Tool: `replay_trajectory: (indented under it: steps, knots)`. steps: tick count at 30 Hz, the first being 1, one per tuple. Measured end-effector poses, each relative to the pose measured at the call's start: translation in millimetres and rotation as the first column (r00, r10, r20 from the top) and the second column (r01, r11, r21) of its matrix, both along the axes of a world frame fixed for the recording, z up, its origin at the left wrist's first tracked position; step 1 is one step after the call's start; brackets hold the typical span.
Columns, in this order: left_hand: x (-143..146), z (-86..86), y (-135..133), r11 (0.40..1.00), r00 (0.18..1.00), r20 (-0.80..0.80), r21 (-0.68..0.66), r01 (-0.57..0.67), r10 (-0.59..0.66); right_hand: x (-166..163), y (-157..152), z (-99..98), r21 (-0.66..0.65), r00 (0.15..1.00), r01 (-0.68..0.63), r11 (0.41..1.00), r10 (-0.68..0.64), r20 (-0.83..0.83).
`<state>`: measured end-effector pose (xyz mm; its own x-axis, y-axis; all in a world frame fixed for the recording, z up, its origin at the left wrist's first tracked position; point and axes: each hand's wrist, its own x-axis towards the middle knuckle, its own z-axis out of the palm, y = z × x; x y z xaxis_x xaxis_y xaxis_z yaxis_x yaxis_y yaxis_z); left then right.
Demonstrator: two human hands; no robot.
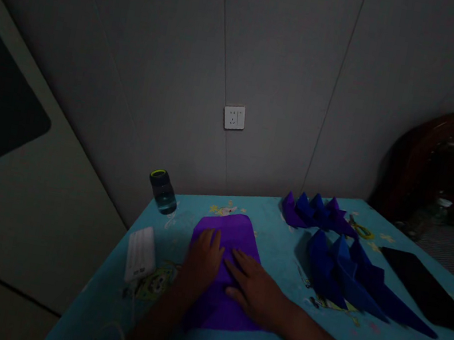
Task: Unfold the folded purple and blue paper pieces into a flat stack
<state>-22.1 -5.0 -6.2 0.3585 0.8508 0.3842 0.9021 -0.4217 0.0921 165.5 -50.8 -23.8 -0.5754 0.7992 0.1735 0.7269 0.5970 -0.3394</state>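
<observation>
A purple sheet of paper (225, 309) lies flat on the blue patterned table, its long side running away from me. My left hand (204, 259) rests on its left half, fingers stretched toward the far end. On the right half lies my right hand (255, 286), palm down with the fingers spread. Neither hand grips anything. To the right stand several folded blue paper boats (349, 272), set close against each other. Behind them is a second row of purple and blue paper boats (315, 213).
A white power bank (141, 254) with a cable lies left of the paper. A dark bottle (163, 191) stands at the back left. Yellow-handled scissors (361, 229) and a black flat sheet (425, 287) lie at the right. The wall with a socket (234, 118) borders the table (280, 243).
</observation>
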Motion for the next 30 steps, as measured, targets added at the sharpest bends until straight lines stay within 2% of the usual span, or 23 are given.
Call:
replay_trajectory:
  steps: [2,5,11,15,18,22,24,27,30]
  knots:
    - [3.8,-13.9,27.4,1.000,0.999,-0.024,-0.002,-0.026,0.026,-1.2,-8.9,-7.4,-0.011,1.000,-0.013,1.000,0.013,-0.018]
    - [7.0,-28.9,50.5,0.996,0.995,-0.054,-0.034,-0.089,0.087,1.0,-13.9,-8.3,-0.041,0.999,-0.024,0.999,0.023,-0.032]
    - [5.1,-43.0,62.2,0.984,0.985,-0.097,-0.095,-0.149,0.140,6.0,-20.9,11.0,-0.156,0.969,-0.247,0.956,0.247,-0.025]
    - [0.5,-45.0,65.1,0.984,0.988,-0.108,-0.128,-0.121,0.107,4.8,-29.0,16.8,-0.178,0.967,-0.253,0.951,0.252,-0.030]
    - [6.1,-44.7,68.0,0.987,0.994,-0.112,-0.158,-0.033,0.015,2.6,-31.1,17.4,-0.191,0.972,-0.234,0.953,0.234,-0.026]
    - [32.2,-42.6,75.0,0.949,0.958,-0.116,-0.210,0.236,-0.264,1.7,-29.6,17.8,-0.194,0.971,-0.239,0.951,0.235,-0.046]
    - [46.5,-41.3,79.6,0.919,0.929,-0.108,-0.221,0.326,-0.355,3.5,-28.5,19.3,-0.204,0.971,-0.240,0.949,0.235,-0.049]
    - [58.8,-40.0,85.0,0.900,0.911,-0.092,-0.224,0.374,-0.401,6.9,-28.9,20.8,-0.215,0.970,-0.245,0.945,0.238,-0.058]
    - [60.3,-39.8,86.8,0.894,0.907,-0.081,-0.226,0.386,-0.412,-0.6,-34.3,12.7,-0.184,0.970,-0.244,0.952,0.236,-0.065]
